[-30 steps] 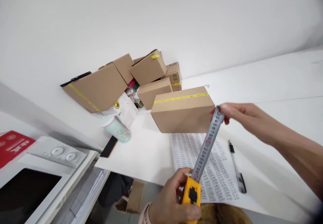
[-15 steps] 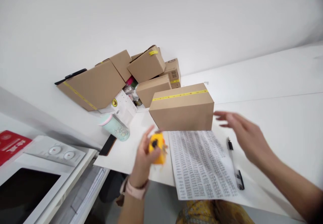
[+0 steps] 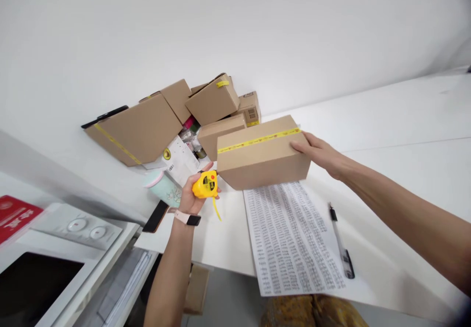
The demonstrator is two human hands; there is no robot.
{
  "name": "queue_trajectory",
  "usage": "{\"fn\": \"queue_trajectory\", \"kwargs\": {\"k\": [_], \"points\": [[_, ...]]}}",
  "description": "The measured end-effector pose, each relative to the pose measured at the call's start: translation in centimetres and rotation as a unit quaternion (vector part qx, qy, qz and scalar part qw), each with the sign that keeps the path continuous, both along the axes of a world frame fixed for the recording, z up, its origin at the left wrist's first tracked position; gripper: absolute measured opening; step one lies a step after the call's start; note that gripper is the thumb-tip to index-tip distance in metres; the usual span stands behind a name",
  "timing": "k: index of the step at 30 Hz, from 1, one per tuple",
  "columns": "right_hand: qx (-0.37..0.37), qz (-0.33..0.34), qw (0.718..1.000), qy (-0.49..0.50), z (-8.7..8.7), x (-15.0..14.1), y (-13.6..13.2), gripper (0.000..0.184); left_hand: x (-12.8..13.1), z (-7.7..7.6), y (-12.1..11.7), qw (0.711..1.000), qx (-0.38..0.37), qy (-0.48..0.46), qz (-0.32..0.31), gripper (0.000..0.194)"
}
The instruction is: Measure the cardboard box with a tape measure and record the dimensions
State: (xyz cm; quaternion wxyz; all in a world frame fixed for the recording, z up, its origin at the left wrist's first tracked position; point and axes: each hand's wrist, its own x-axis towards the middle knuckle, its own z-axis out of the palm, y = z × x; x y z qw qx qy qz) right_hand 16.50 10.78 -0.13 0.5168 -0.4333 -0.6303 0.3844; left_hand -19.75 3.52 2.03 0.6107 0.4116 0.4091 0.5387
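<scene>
pen (image 3: 340, 244) right of printed sheet (image 3: 289, 243), carton pile (image 3: 213, 102) back left, yellow-taped brown box (image 3: 261, 154) at sheet's far edge, right hand (image 3: 321, 154) gripping that, left hand (image 3: 189, 197) clutching yellow tape measure (image 3: 205, 185) left of sheet

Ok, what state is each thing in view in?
Tape measure, blade retracted, in left hand.
Taped box, closed, right end gripped by right hand.
Printed sheet, flat, print side up.
Pen, lying beside the sheet.
Tumbler, upright.
Rear boxes, piled together.
Microwave, door apparently shut.
</scene>
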Motion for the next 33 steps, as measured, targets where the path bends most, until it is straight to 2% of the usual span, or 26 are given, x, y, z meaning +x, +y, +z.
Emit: {"fn": "queue_trajectory", "kwargs": {"k": [2, 4, 6, 8, 11, 14, 17, 19, 20, 22, 24, 27, 29, 31, 33], "points": [[0.014, 0.032, 0.999, 0.029, -0.7, 0.4, -0.5, 0.057, -0.1, -1.0, -1.3, 0.999, 0.026, 0.014, -0.017, 0.079], [0.059, 0.054, 0.995, 0.053, -2.2, 0.5, -0.8, 0.065, -0.1, -2.4, -2.3, 0.998, 0.034, 0.033, -0.031, 0.080], [0.087, 0.047, 0.993, 0.063, -4.5, 0.5, -1.1, 0.069, 0.0, -4.0, -2.9, 0.998, 0.015, 0.049, -0.038, 0.079], [0.083, 0.028, 0.994, 0.061, -7.1, 0.3, -1.4, 0.070, 0.2, -5.4, -3.2, 0.997, -0.009, 0.066, -0.041, 0.079], [0.064, 0.010, 0.997, 0.038, -10.1, 0.5, -2.2, 0.065, 0.4, -6.5, -3.6, 0.994, -0.035, 0.094, -0.036, 0.081], [0.049, -0.015, 0.998, -0.041, -11.3, 1.6, -3.9, 0.058, -0.2, -5.6, -4.0, 0.992, -0.030, 0.125, -0.002, 0.079], [-0.008, -0.119, 0.976, -0.182, -11.2, 3.4, -6.4, 0.044, -0.7, -2.6, -3.6, 0.981, 0.051, 0.177, 0.064, 0.074], [-0.069, -0.167, 0.942, -0.283, -11.0, 4.4, -8.3, 0.037, -0.2, 0.1, -2.8, 0.957, 0.131, 0.235, 0.103, 0.076], [-0.096, -0.168, 0.923, -0.332, -11.0, 4.6, -9.2, 0.039, 0.5, 1.3, -2.2, 0.941, 0.177, 0.265, 0.118, 0.079], [-0.128, -0.135, 0.889, -0.418, -11.2, 4.6, -10.9, 0.044, 2.6, 3.4, -0.7, 0.898, 0.250, 0.340, 0.122, 0.078], [-0.129, -0.104, 0.863, -0.478, -11.5, 4.1, -12.1, 0.043, 5.4, 4.7, 1.0, 0.840, 0.296, 0.438, 0.124, 0.079], [-0.097, -0.077, 0.851, -0.510, -12.1, 3.4, -12.9, 0.028, 9.5, 4.9, 3.3, 0.729, 0.309, 0.601, 0.106, 0.078], [-0.079, -0.061, 0.852, -0.514, -12.2, 3.4, -12.9, 0.020, 11.1, 4.2, 4.5, 0.679, 0.297, 0.667, 0.080, 0.078], [-0.067, -0.044, 0.864, -0.498, -12.1, 4.1, -12.8, 0.022, 11.8, 3.3, 5.5, 0.667, 0.279, 0.689, 0.054, 0.077], [-0.071, -0.019, 0.900, -0.429, -11.7, 5.2, -12.8, 0.027, 11.8, 2.4, 5.9, 0.680, 0.271, 0.681, 0.035, 0.073]]}}
